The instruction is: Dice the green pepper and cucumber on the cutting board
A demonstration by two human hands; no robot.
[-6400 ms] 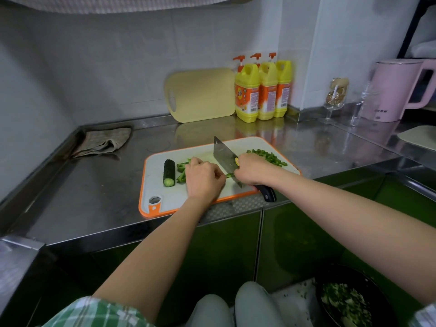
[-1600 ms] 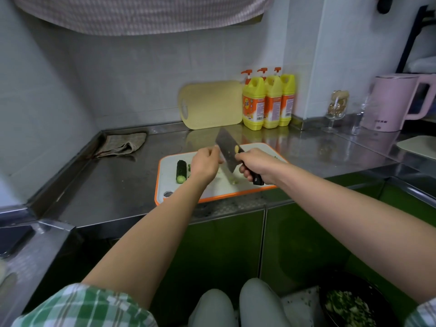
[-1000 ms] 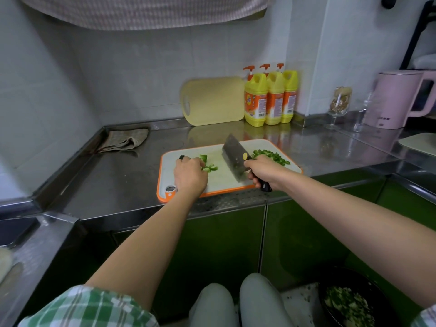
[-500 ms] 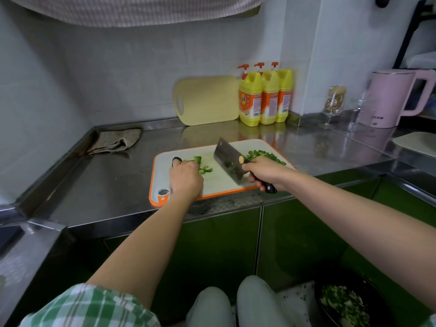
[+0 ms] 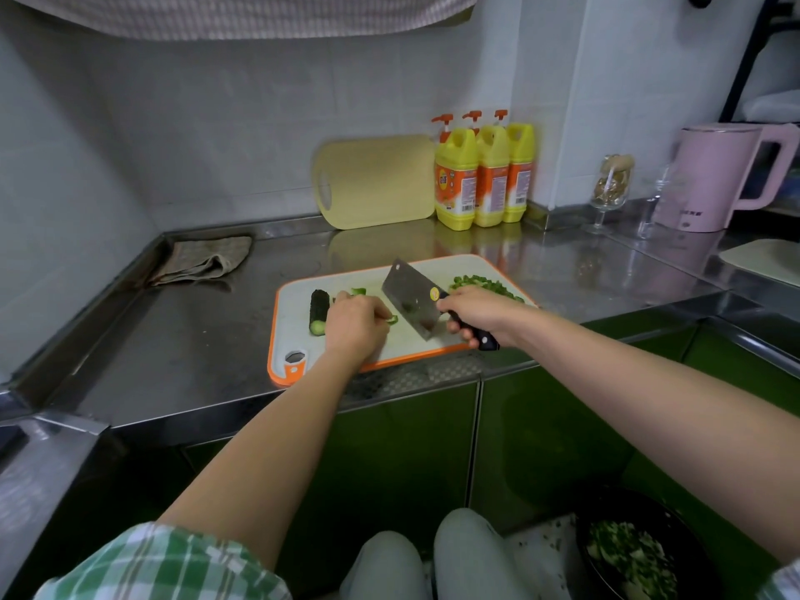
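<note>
Head view: the cutting board (image 5: 290, 335) sits at the worktop's (image 5: 195, 339) near edge. Mid-board, the left hand (image 5: 357, 324) has its curled fingers pinning pepper strips (image 5: 391, 319). The right hand (image 5: 476, 307) is wrapped round the cleaver (image 5: 411, 303) handle, blade angled far-left. The cucumber (image 5: 319, 311) lies by the board's left edge, lengthwise near-to-far, cut end nearest. The diced pepper pile (image 5: 485, 283) sits at the far-right corner.

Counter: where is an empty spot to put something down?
The biggest bare patch of steel counter lies between the crumpled brown cloth and the white, orange-rimmed cutting board. Another runs behind that board, before the yellow soap bottles. The board is crowded: dark green cucumber, green pepper strips under the left hand, steel cleaver in the right hand.
</note>
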